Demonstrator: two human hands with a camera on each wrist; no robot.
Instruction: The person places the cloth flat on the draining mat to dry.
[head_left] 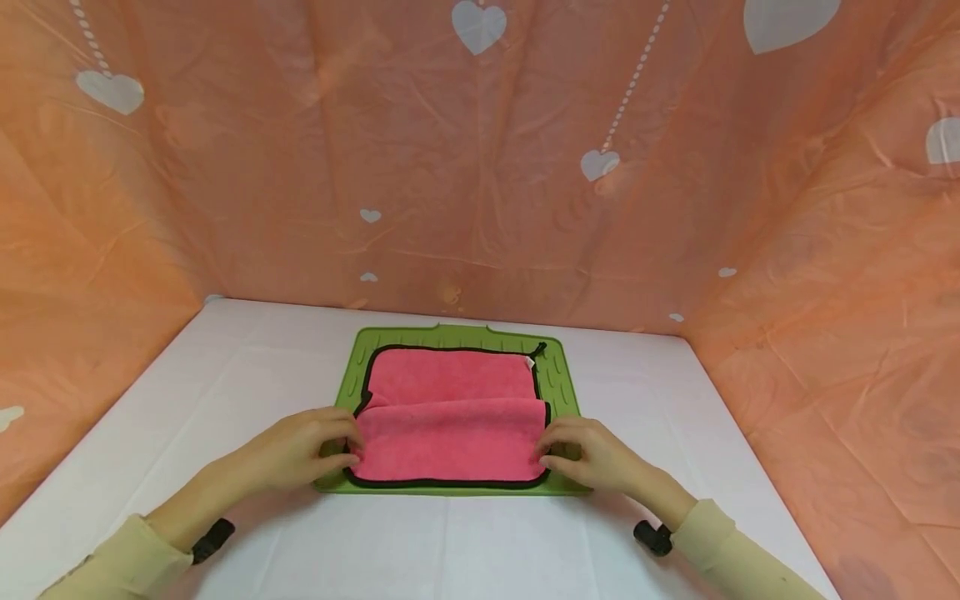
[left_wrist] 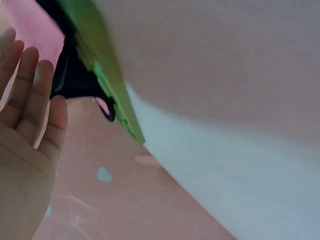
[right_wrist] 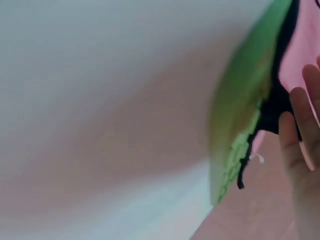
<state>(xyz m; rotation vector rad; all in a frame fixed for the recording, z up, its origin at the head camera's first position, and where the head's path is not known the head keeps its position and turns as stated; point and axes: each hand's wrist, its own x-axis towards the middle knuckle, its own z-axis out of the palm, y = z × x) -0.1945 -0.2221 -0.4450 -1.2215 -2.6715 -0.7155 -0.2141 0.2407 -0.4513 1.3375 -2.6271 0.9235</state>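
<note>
A pink cloth (head_left: 453, 442) with black edging lies on a green ribbed tray (head_left: 557, 367). Its near part is folded, and a raised fold runs across its middle. At the cloth's left edge is my left hand (head_left: 318, 446), fingertips touching the pink fabric. My right hand (head_left: 588, 452) touches the opposite edge in the same way. In the left wrist view the fingers (left_wrist: 30, 95) look fairly straight beside the black edging. The right wrist view shows loosely extended fingers (right_wrist: 300, 135) next to the cloth. Neither wrist view shows the thumb's contact.
The tray stands on a white-covered table (head_left: 262, 358). Orange sheeting (head_left: 480, 183) with white hearts rises behind the table and along both sides. A black loop (head_left: 541, 347) and a small white tag (head_left: 530, 362) sit at the cloth's far right corner.
</note>
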